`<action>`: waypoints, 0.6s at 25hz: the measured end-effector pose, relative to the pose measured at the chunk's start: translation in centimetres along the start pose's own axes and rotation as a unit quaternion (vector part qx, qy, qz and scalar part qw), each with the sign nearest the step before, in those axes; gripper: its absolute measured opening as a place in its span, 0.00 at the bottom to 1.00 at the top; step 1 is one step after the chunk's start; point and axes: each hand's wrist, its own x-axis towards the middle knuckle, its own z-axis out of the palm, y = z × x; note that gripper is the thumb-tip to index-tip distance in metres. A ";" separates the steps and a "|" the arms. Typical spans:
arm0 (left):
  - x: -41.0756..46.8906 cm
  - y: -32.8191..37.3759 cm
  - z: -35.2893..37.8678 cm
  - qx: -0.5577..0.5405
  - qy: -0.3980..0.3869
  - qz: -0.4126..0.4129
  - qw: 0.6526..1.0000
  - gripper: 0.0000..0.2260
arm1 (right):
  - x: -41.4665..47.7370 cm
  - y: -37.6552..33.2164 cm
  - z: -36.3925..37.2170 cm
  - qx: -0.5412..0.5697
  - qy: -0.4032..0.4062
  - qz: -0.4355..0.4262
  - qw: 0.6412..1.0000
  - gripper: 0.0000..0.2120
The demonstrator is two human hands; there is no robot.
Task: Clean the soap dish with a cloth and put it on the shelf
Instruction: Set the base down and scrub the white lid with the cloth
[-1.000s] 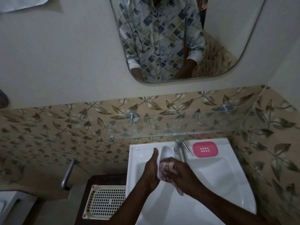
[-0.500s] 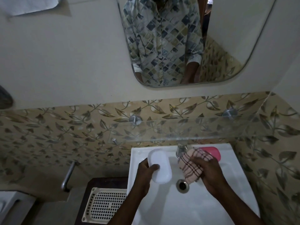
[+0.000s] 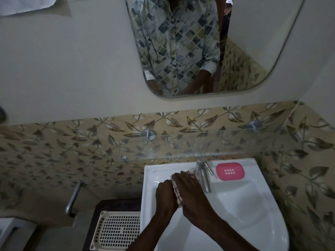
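Right hand (image 3: 190,189), fingers curled over the checked cloth (image 3: 178,195), is pressed against the left hand (image 3: 165,194); half a second back they were apart, the white soap dish bare. Wiping has resumed, I'd say, not finished. Left hand's fingers are hidden, so its hold I cannot tell. Soap dish sits unseen between them, over the sink (image 3: 150,178), below the glass shelf (image 3: 235,140).

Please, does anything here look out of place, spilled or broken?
Nothing looks spilled or broken. Only the pink tray lies loose on the sink rim, right of the tap, below the shelf.
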 end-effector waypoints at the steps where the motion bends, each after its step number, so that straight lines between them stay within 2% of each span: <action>1: -0.2 0.0 0.2 -0.016 0.023 -0.002 1.000 0.13 | 0.1 -0.3 0.4 0.015 0.000 0.017 1.000 0.30; 2: -0.3 0.0 0.1 -0.037 0.049 -0.011 0.998 0.15 | 0.3 -0.5 0.5 0.042 0.033 0.045 0.998 0.26; 4: -0.2 0.0 0.0 -0.078 0.085 -0.034 0.993 0.13 | 0.9 -1.0 0.5 0.126 0.066 0.127 0.982 0.21; 6: 0.1 0.3 -0.2 -0.111 0.085 -0.028 0.990 0.12 | 0.7 -1.3 0.7 0.103 0.099 0.130 0.981 0.22; 8: 0.1 0.7 -0.4 -0.149 0.105 -0.024 0.983 0.12 | 0.3 -0.7 1.2 0.122 0.088 0.133 0.980 0.24; 9: 0.1 0.9 -0.6 -0.187 0.124 -0.037 0.974 0.10 | 0.0 -0.7 1.0 0.181 0.066 0.195 0.962 0.24; 11: 0.1 1.6 -0.8 -0.257 0.151 -0.065 0.952 0.07 | -0.5 -0.2 0.7 0.265 0.023 0.282 0.922 0.16; 13: -0.2 2.1 -0.8 -0.288 0.126 -0.074 0.946 0.07 | -0.6 0.9 0.8 0.295 0.059 0.310 0.902 0.20; 15: -0.7 2.0 -1.3 -0.302 0.082 -0.086 0.946 0.10 | -0.5 2.0 0.3 0.203 0.114 0.271 0.934 0.28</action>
